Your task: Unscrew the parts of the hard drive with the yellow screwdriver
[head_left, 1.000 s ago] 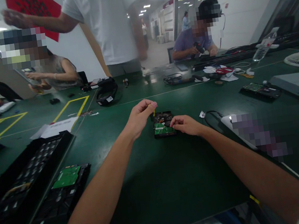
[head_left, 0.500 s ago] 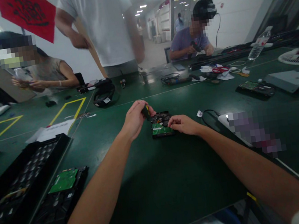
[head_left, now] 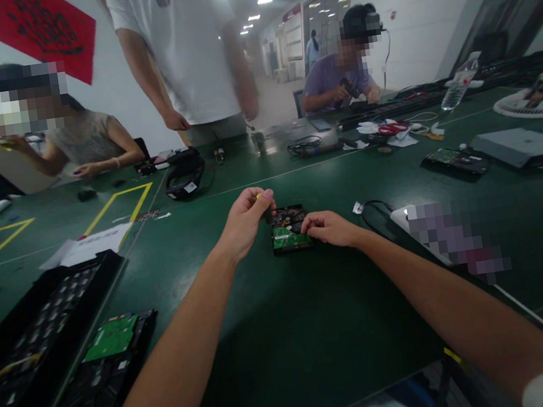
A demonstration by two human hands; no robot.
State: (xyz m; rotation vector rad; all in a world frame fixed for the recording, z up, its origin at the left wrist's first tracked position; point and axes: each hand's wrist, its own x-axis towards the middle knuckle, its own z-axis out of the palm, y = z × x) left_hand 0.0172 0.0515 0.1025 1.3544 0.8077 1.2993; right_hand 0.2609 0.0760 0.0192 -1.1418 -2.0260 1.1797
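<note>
A hard drive [head_left: 290, 237] with a green circuit board on its near half lies flat on the green table in front of me. My left hand [head_left: 249, 219] is closed round a black-and-yellow screwdriver [head_left: 268, 215], held upright at the drive's far left corner; its tip is hard to see. With fingers bent together, my right hand [head_left: 328, 228] grips the drive's right edge beside the circuit board. What the right fingertips press on is too small to make out.
More hard drives [head_left: 111, 337] lie at the left beside a long black tray [head_left: 48, 322]. On the right are a white power bank-like device with a cable [head_left: 399, 216], another drive [head_left: 455, 163] and a grey box [head_left: 526, 146]. Co-workers [head_left: 342, 79] are across the table.
My left hand has turned, and its thumb now lies over the top of the screwdriver handle. The right hand keeps its place at the drive. Across the table, one person's hand has risen.
</note>
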